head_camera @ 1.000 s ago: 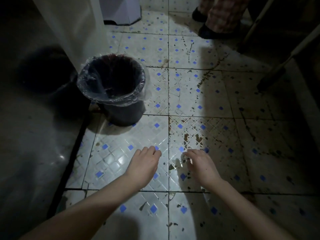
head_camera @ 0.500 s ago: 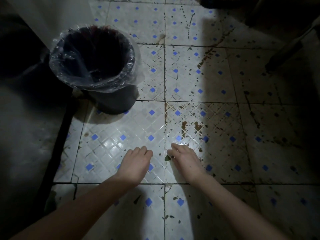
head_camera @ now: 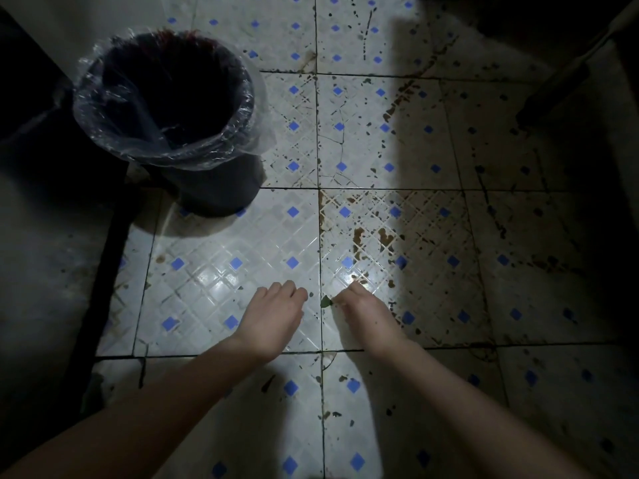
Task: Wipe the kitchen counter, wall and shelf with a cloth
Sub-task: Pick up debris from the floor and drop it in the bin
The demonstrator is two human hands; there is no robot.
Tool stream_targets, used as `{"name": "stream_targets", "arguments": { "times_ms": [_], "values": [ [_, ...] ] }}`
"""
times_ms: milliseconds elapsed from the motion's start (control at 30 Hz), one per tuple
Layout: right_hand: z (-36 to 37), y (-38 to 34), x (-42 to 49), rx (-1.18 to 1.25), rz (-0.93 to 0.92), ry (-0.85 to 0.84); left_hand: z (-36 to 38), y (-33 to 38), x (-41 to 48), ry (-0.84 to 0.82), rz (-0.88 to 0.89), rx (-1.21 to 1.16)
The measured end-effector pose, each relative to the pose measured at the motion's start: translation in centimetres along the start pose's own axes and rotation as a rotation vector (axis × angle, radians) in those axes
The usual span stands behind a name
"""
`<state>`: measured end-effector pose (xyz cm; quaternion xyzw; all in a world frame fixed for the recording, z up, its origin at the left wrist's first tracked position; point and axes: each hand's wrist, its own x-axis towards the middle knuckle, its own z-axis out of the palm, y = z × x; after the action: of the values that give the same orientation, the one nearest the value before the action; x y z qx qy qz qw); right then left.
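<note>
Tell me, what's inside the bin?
The bin has a clear plastic bag lining it, folded over the rim. Inside looks very dark, with some reddish bits near the top. Anything deeper is hidden in shadow.

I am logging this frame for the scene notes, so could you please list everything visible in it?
bin: one, dark, lined with a clear plastic bag, upper left on the floor.
floor tiles: many, white with small blue diamonds, brown stains toward the right.
green scrap: one, small, on the floor at the right hand's fingers; what it is cannot be told.
dark slanted bar: one, upper right, in shadow.
dark surface: one, along the left edge, too dim to identify.
cloth: none in view.
left hand: one, bare, fingers curled, holding nothing, low over the tiles.
right hand: one, bare, fingers pinched at the green scrap.
</note>
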<state>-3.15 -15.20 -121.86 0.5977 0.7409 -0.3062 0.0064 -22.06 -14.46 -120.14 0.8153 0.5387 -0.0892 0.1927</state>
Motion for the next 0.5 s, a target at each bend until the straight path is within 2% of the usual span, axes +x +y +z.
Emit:
{"name": "stream_targets", "arguments": {
  "times_ms": [100,300,400,500],
  "values": [
    [-1.1,0.6,-1.2,0.031,0.044,-0.011,0.1,0.5,0.5,0.001,0.039,0.016],
    [-1.8,3.2,-3.6,0.126,0.172,0.129,0.3,2.1,1.6,-0.011,0.133,-0.017],
    [-1.5,5.3,-5.1,0.240,0.264,0.173,0.4,2.7,2.4,-0.067,0.149,-0.051],
    [-1.3,7.1,-6.3,0.244,0.300,0.207,0.4,3.0,2.8,-0.092,0.140,-0.062]
  ]
}}
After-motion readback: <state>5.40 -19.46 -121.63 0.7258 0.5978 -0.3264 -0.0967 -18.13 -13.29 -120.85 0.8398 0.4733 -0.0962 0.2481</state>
